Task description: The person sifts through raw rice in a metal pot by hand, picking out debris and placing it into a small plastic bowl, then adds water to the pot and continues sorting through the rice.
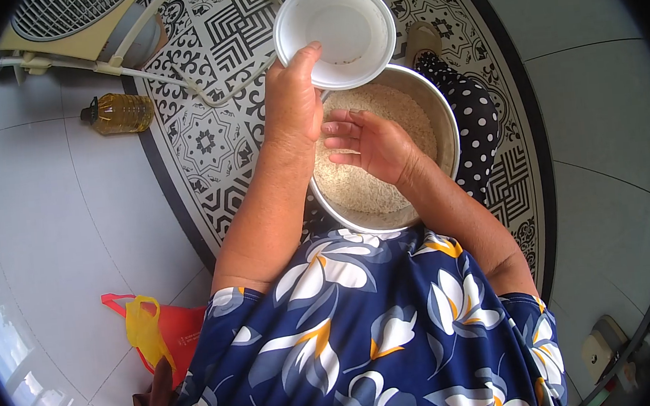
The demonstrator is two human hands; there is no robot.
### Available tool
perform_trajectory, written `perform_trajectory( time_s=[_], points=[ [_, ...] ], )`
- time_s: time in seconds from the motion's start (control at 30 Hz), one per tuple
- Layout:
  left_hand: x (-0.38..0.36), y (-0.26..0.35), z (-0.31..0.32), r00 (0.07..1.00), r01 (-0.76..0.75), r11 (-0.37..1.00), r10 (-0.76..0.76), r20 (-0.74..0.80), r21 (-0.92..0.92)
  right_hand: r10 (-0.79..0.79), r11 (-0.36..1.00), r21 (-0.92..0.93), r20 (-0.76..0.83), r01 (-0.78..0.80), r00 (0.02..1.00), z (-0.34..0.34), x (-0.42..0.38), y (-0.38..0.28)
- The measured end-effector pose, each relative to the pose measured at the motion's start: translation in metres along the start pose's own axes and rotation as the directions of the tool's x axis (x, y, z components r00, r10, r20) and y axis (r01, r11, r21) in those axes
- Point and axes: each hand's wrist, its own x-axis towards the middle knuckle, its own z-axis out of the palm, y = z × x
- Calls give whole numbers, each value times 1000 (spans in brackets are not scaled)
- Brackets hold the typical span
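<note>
In the head view my left hand (298,95) grips a white bowl (333,28) by its near left rim, the thumb over the edge. The bowl is tilted toward me and has a few small specks inside its lower wall. Below it stands a wide metal pot (453,141) holding a lot of rice (363,192). Over the rice is my right hand (372,143), palm turned up and to the left, fingers apart and slightly curled, with nothing seen in it. The bowl covers part of the pot's far rim.
A patterned mat (207,140) lies under the pot. To the left are an oil bottle (122,114) on its side and a fan (65,17) with a pale tubular frame. Red and yellow plastic bags (173,324) lie at lower left. A leg in polka-dot cloth (477,132) flanks the pot.
</note>
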Motion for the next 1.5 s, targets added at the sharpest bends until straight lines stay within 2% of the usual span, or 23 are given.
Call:
perform_trajectory(
  time_s=[0.37, 0.43, 0.53, 0.67, 0.73, 0.77, 0.83, 0.9, 0.97, 1.03, 1.1, 1.13, 1.2, 1.23, 1.3, 1.37, 1.5],
  points=[
    [0, 2, -2, 1000, -4, 1000, 4, 4, 11, -40, 999, -13, 15, 40, 999, 4, -4, -1],
    [-1, 3, -3, 1000, 2, 1000, -2, 6, 1, -168, 983, -75, 25, 170, 985, 10, -9, -3],
    [-1, 1, -2, 1000, -1, 1000, 1, -12, 18, -258, 952, -165, 31, 260, 966, 14, -24, -15],
    [-3, 3, 0, 1000, -4, 1000, 4, -13, 10, -288, 917, -297, -31, 266, 957, 0, -36, -21],
    [-3, 4, -1, 1000, -7, 999, 8, -24, 39, -190, 869, -468, -13, 162, 982, -3, -44, -20],
    [-4, 4, -1, 1000, -5, 999, 6, -24, 39, -191, 869, -467, -14, 162, 982, -2, -47, -16],
    [-4, 6, 0, 999, 3, 999, -2, -32, 54, -138, 727, -673, 47, 134, 989, -1, -49, -8],
    [-5, 6, 0, 999, -5, 998, 7, -32, 63, -82, 682, -721, 90, 122, 993, -1, -46, -3],
    [-5, 5, 1, 999, -14, 997, 17, -33, 73, -32, 491, -863, 124, 124, 992, 0, -42, 3],
    [-4, 4, 0, 999, -32, 997, 34, -26, 74, 14, 442, -892, 105, 88, 994, 4, -38, 2],
    [-5, 5, 0, 999, -14, 997, 17, -37, 76, -307, 391, -885, 133, 252, 942, 1, -29, 10],
    [-5, 5, 0, 999, 3, 997, 0, -49, 77, -308, 390, -885, 134, 254, 942, -2, -27, 8],
    [-4, 1, 1, 999, -13, 996, 16, -41, 89, -392, 657, -704, -14, 270, 920, -4, -26, 0],
    [-3, 0, -1, 999, -26, 995, 29, -31, 95, -390, 656, -705, -10, 271, 921, -2, -29, -4],
    [-3, 0, -1, 999, -28, 995, 31, -27, 100, -386, 755, -590, -46, 286, 921, -2, -41, -19],
    [-3, 0, -1, 999, -29, 994, 31, -19, 103, -357, 775, -572, -43, 270, 933, -4, -56, -31],
    [-1, 0, -5, 999, -38, 994, 39, -5, 105, -474, 692, -654, -93, 305, 876, -5, -84, -40]
  ],
)
